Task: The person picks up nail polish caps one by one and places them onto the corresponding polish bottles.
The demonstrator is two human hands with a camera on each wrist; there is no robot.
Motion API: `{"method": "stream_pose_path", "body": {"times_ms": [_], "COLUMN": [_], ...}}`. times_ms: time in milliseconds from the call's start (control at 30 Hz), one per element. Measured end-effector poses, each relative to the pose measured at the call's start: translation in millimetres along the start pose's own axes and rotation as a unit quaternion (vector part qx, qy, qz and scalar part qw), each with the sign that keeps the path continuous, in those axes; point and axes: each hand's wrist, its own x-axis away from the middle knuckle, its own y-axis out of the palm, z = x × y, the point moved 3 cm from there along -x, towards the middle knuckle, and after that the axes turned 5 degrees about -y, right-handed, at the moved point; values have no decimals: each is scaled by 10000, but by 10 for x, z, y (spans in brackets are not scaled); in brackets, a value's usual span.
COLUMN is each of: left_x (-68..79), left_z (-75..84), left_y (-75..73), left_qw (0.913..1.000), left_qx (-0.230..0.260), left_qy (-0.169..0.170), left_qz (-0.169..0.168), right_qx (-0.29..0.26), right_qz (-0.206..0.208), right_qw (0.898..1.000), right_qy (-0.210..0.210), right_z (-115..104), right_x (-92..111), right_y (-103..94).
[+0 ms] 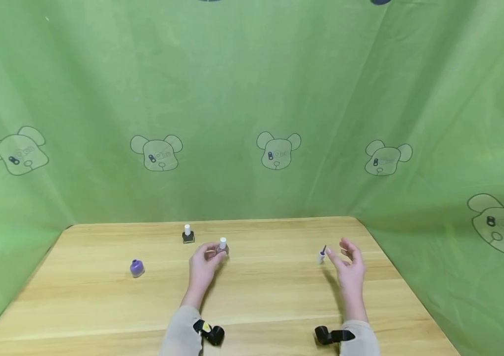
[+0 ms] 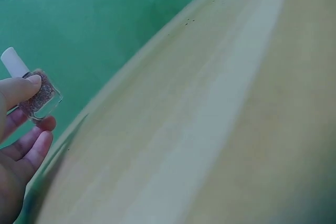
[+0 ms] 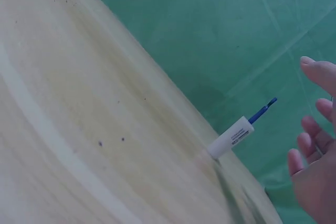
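Note:
My left hand (image 1: 203, 269) pinches a nail polish bottle (image 2: 46, 100) between thumb and fingers. It is clear glass with pinkish glitter inside and a white cap (image 2: 14, 62) on it. Over on the right, a white nail polish cap (image 3: 231, 139) stands on its end on the table, its purple-coated brush (image 3: 262, 110) pointing up. Just to the right of that cap is my right hand (image 1: 351, 274), thumb and fingers spread apart, holding nothing. An uncapped purple nail polish bottle (image 1: 137, 268) stands on the left of the table.
A dark nail polish bottle (image 1: 188, 237) with a white cap stands near the back edge of the wooden table (image 1: 269, 296). Green cloth (image 1: 234, 99) with bear-head outlines hangs behind and at both sides. Small dark specks (image 3: 100, 144) dot the tabletop.

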Motion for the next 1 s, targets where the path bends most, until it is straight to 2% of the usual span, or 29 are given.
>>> {"method": "stream_pose_path", "body": {"times_ms": [200, 433, 700, 1000], "left_x": [-96, -205, -342, -493], "left_z": [-43, -63, -63, -104], "left_y": [39, 90, 129, 195], "left_qw": [9998, 9997, 9998, 9995], "left_qx": [132, 224, 17, -128], "left_qy": [93, 48, 196, 265], "left_qz": [82, 66, 87, -124], "right_qx": [-121, -252, -384, -35], "right_qz": [-312, -529, -701, -884], "right_qw": [9960, 9900, 9877, 9890], "right_qy": [824, 1282, 1344, 1184], "right_z": [98, 187, 278, 356], "right_x": [6, 23, -9, -14], "right_y": [-2, 2, 57, 101]}}
